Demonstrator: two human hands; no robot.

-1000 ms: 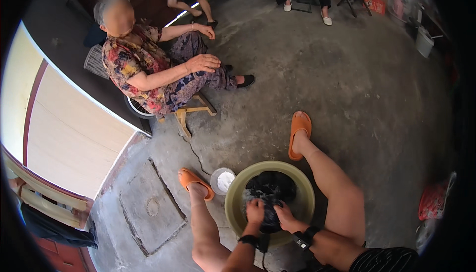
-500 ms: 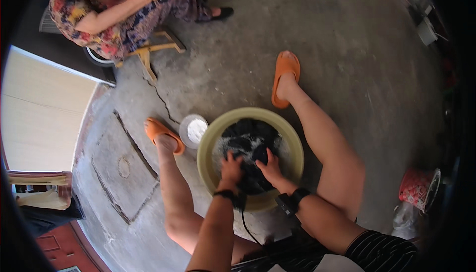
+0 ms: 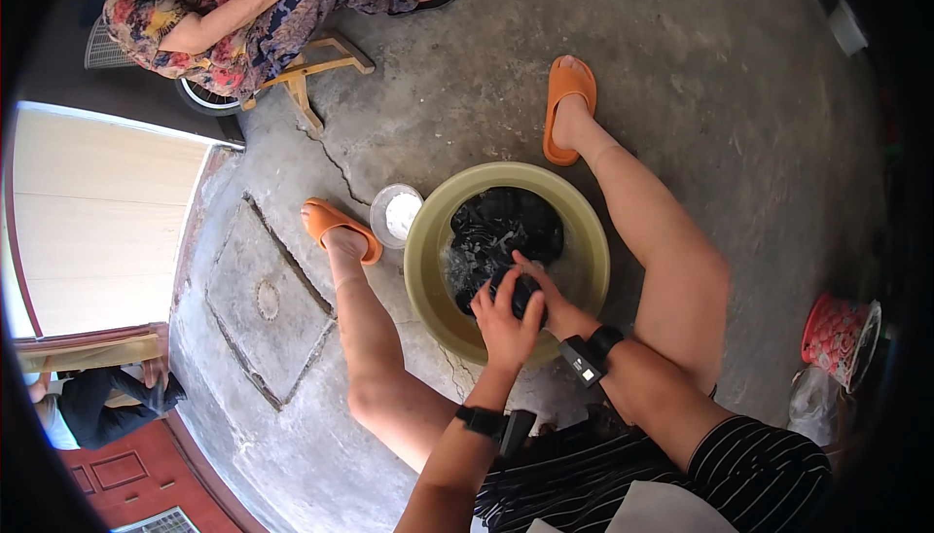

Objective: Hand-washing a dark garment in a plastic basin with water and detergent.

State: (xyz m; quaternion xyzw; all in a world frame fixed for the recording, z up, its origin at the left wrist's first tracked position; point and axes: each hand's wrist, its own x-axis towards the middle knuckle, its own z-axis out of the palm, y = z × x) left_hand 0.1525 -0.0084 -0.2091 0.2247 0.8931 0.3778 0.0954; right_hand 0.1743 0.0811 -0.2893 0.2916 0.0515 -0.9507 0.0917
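A large olive-yellow basin [image 3: 420, 285] stands on the floor between my legs, with wet black cloth [image 3: 511, 222] in shallow sudsy water. My hands meet at its near side over a bunched part of the black cloth. My left hand [image 3: 506, 327] curls its fingers and thumb round the bunch from the left. From the right, my right hand [image 3: 556, 307] grips the same bunch, its palm side hidden by the cloth. Both wrists wear black bands with small devices.
Left of the basin sits a small bowl of white powder [image 3: 399, 214]. Orange slippers [image 3: 341, 230] are on my feet. A seated person [image 3: 233, 32] is at the upper left on a wooden stool [image 3: 309, 71]. A red patterned bucket [image 3: 835, 338] stands right. The concrete floor has cracks.
My hands have come together over the bunched cloth, where before they were apart in the water. The basin and floor sit a little higher in view.
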